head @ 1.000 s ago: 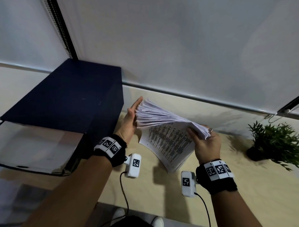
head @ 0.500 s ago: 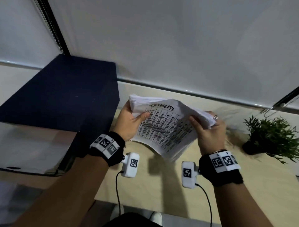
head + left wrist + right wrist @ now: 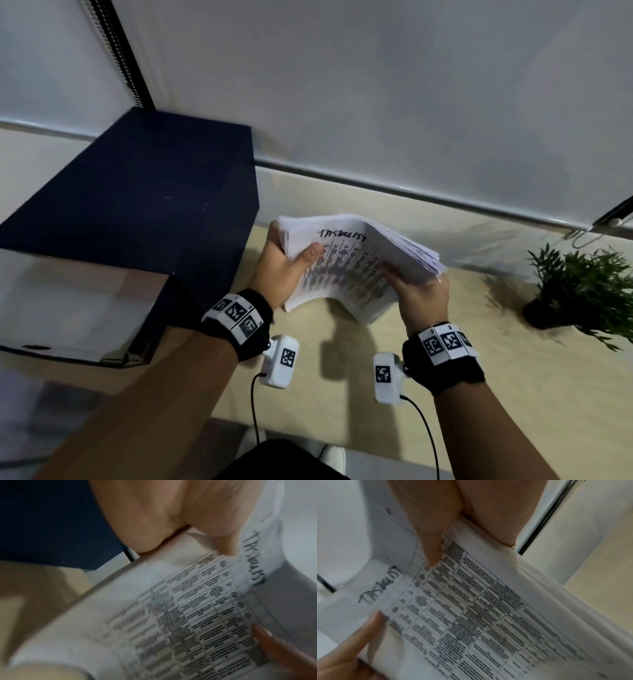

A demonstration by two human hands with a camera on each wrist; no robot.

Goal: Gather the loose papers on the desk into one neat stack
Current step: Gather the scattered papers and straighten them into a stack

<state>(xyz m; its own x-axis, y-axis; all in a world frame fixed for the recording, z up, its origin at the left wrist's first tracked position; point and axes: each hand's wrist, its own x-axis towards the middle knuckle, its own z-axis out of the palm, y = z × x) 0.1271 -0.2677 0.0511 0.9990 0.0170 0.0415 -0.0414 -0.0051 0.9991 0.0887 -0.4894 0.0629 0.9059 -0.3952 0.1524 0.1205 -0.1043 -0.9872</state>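
Observation:
A thick stack of white papers [image 3: 346, 263] is held in the air above the desk, its top sheet a printed table with a handwritten heading. My left hand [image 3: 284, 267] grips the stack's left edge, thumb on the top sheet and fingers behind. My right hand [image 3: 418, 291] grips the right edge, thumb on top. The stack's far right edges are fanned and uneven. In the left wrist view the papers [image 3: 197, 615] fill the frame under my left hand's thumb [image 3: 223, 534]. The right wrist view shows the same printed sheet [image 3: 479, 608] pinched by my right hand's thumb [image 3: 429, 545].
A dark blue box [image 3: 137, 198] stands on the light wooden desk [image 3: 513, 394] to the left of the stack. A small potted plant [image 3: 582, 291] sits at the right. A white wall with a ledge runs along the back.
The stack has turned from edge-up, fanned pages to its printed face toward me. My left thumb has come onto the top sheet, and both hands hold the stack lower and closer together.

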